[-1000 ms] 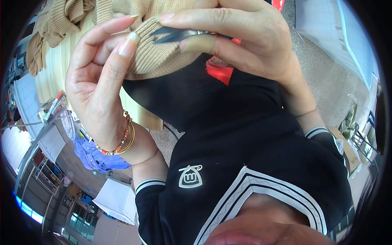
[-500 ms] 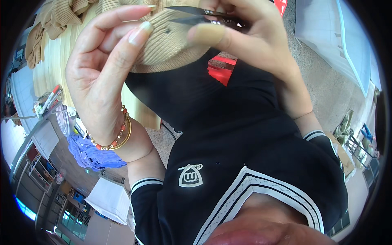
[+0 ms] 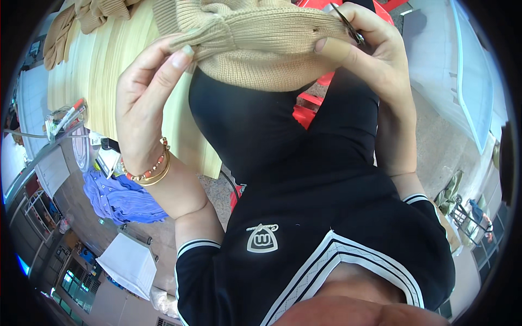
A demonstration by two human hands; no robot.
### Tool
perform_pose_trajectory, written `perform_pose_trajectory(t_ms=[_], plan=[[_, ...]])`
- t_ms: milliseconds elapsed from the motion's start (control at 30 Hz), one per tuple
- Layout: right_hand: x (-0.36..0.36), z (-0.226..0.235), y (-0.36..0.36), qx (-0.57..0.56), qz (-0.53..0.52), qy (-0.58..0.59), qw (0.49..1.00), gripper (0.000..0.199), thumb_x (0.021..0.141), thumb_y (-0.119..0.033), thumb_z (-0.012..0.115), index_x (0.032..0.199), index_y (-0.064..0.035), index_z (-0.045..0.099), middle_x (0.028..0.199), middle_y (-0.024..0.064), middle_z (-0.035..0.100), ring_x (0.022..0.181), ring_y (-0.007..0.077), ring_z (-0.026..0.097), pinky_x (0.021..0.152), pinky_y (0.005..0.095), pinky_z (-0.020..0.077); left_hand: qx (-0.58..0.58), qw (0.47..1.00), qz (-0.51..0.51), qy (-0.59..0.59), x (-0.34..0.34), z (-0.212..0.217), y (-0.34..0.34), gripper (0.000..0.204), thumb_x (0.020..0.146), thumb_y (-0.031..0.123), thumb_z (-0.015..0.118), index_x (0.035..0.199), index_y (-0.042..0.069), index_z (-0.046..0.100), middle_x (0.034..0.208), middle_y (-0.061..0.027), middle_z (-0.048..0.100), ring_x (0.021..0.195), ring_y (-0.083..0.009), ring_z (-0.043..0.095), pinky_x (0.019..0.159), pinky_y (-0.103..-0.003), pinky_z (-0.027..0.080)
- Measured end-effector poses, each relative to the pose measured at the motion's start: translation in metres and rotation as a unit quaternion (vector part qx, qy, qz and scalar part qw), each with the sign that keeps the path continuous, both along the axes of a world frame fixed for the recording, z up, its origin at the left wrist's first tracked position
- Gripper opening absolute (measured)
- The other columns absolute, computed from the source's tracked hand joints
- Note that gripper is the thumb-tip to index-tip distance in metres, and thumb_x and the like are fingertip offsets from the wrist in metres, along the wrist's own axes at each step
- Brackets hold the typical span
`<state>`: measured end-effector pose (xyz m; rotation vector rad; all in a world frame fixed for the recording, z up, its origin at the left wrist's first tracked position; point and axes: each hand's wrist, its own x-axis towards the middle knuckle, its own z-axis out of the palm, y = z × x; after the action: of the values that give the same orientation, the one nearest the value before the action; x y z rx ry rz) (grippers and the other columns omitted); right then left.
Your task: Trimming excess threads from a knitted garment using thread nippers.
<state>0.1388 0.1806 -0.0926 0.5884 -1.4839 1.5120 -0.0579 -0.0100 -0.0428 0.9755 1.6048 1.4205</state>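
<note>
Both hands grip a tan knitted garment (image 3: 255, 49) raised near the chest. Left hand (image 3: 144, 103) pinches a ribbed fold; right hand (image 3: 370, 54), fingers clamped on small scissors (image 3: 348, 24), holds fabric taut, apparently for close trimming.

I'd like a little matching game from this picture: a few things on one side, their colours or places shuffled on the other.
Things:
1. knitted sweater
2. small scissors
3. beaded bracelet
4. crumpled shirt

Descriptions:
A. blue, lying low beside the wooden table
B. tan, pinched between left hand and right hand
C. on the left wrist, next to gold bangles
D. dark, held in the right hand at the sweater's edge

Pairs: 1-B, 2-D, 3-C, 4-A
</note>
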Motion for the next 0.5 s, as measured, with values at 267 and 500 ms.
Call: perform_pose_trajectory(t_ms=[267,500], plan=[[0.005,0.082,-0.035,0.174,-0.349,-0.395,0.832,0.044,0.074,-0.007,0.077,0.115,-0.0018,0.062,0.084,0.0068,0.058,0.071,0.0174,0.054,0.062,0.0259,0.0428,0.051,0.997,0.043,-0.045,0.008,0.0,0.009,0.025,0.094,0.016,0.058,0.108,-0.004,0.063,0.093,-0.0018,0.063,0.086,-0.0077,0.054,0.08,-0.021,0.041],[-0.028,0.081,-0.035,0.298,-0.337,-0.354,0.82,0.036,0.073,-0.016,0.076,0.107,-0.0073,0.068,0.078,0.0029,0.058,0.067,0.017,0.059,0.054,0.0269,0.046,0.077,0.994,0.072,0.02,0.021,0.019,0.017,0.022,0.095,0.016,0.055,0.095,-0.004,0.062,0.085,0.0003,0.057,0.079,-0.0055,0.048,0.073,-0.02,0.038]])
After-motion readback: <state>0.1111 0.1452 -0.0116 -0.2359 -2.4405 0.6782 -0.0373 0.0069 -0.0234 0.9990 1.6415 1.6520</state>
